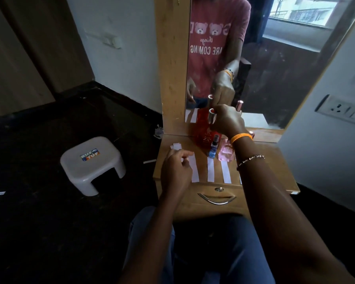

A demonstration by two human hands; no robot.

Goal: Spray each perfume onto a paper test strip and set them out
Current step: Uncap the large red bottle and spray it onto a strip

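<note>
- Your right hand (226,119) has its grip curled round the silvery cap (212,116) on top of the red perfume bottle (207,134), which stands at the back of the tabletop (271,160), just in front of the mirror (275,68).
- Your left hand (175,171) pinches the upper end of the leftmost paper strip (194,171), fingers curled; the strip's lower part lies flat on the tabletop.
- Just beside that strip lie two more white strips (211,171), side by side near the front edge; a fourth may sit under your right forearm, though only a sliver shows.
- A small blue spray bottle (213,148) stands in front of the red one, and a pink bottle (225,153) stands just to its right, partly hidden by your wrist.
- Small paper scraps (176,146) lie at the tabletop's left edge, above your left hand.
- On the dark floor to your left stands a white plastic stool (92,162).
</note>
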